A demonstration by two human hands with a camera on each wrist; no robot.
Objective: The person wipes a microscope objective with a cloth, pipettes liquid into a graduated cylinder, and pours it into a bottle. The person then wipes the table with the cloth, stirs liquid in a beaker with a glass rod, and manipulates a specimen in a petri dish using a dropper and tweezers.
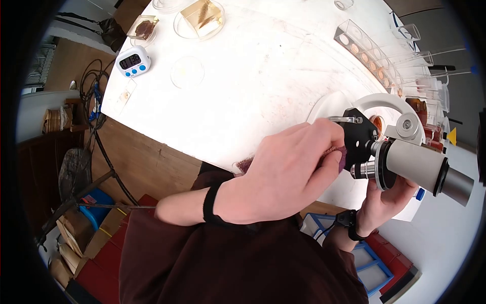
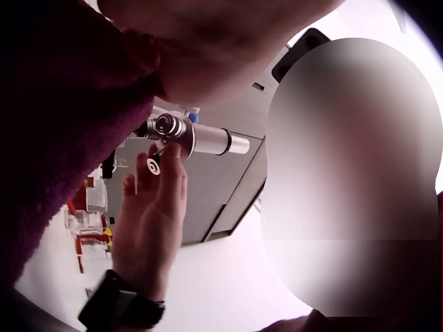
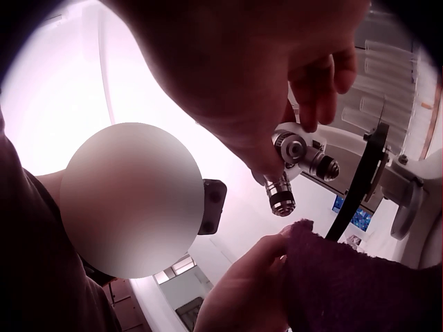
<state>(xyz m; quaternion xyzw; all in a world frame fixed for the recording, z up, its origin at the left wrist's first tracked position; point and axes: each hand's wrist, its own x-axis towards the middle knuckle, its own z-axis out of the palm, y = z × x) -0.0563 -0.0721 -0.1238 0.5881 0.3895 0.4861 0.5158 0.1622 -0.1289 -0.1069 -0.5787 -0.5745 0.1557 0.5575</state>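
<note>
A white microscope [image 1: 417, 162] with a black stage [image 1: 358, 137] lies to the right in the head view, its eyepiece tube pointing toward the lower right. My left hand [image 1: 283, 172] pinches a purple cloth [image 1: 343, 156] between thumb and fingers, right by the stage and the silver objective [image 1: 362, 170]. The cloth [image 3: 346, 273] looks fuzzy in the right wrist view, just below the objectives [image 3: 282, 200]. From the other side, my right hand [image 1: 385, 205] grips the round nosepiece [image 1: 386, 164]. Its thumb and fingers [image 2: 173, 180] show around it in the left wrist view.
Behind the microscope stands a clear rack [image 1: 362, 48], with several glass tubes and bottles along the right edge. A white timer [image 1: 132, 61], a petri dish [image 1: 187, 72] and a dish with a specimen [image 1: 199, 19] lie on the left of the white table [image 1: 243, 91].
</note>
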